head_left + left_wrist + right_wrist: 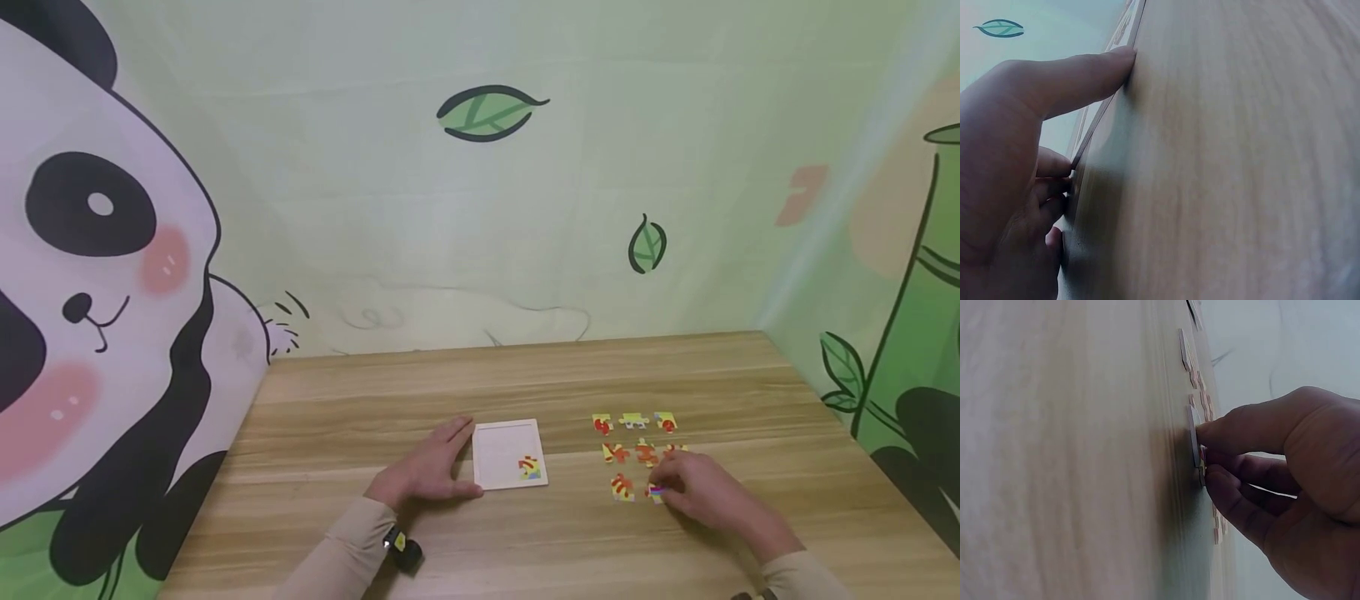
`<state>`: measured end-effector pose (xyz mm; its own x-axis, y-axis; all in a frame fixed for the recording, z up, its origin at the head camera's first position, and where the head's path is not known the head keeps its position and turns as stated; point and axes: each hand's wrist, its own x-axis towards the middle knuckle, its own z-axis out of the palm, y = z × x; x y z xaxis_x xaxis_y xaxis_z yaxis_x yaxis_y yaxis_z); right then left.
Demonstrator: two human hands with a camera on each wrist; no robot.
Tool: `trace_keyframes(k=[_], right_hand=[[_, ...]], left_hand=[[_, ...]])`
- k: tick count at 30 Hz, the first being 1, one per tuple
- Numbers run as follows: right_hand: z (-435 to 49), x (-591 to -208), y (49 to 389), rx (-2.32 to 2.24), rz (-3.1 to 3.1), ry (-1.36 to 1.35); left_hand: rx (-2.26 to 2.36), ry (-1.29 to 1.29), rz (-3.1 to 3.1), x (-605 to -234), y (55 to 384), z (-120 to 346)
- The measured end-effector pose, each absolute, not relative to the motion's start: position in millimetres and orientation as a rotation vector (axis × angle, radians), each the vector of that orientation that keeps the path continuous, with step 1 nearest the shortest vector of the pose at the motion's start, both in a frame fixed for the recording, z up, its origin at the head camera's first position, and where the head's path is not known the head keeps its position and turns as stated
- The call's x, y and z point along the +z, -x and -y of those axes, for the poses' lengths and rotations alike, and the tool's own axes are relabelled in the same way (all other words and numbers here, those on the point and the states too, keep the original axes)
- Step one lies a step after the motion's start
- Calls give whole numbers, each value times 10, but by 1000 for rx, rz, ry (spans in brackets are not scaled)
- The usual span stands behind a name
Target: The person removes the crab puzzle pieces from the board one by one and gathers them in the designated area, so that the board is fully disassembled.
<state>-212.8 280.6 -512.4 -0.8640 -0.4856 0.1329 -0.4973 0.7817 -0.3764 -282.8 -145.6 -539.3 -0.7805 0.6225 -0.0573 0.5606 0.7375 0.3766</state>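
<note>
A square white puzzle tray (498, 446) lies flat on the table, with one red, yellow and blue jigsaw piece (529, 468) in its lower right corner. Spread along the tray's left side, my left hand (426, 468) touches the edge with its thumb and fingers; the left wrist view shows the thumb (1100, 72) against the rim. Over to the right, my right hand (701, 492) pinches a jigsaw piece with a coloured stripe (656, 492) between thumb and fingers, at table level. The right wrist view shows this piece (1194, 436) edge-on, partly hidden by the fingers.
Several other red and yellow jigsaw pieces (615, 452) lie in rows right of the tray, one partly behind my right hand. The wooden table (360, 392) meets a printed panda-and-leaf backdrop (375, 208) at its back and sides.
</note>
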Motion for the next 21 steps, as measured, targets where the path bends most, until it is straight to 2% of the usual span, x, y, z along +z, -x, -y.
trace_keyframes(k=[21], right_hand=[[-2824,-5166,2143,595,2938,-729]], left_hand=[[520,-973,-2755,-5387,2828,1455]])
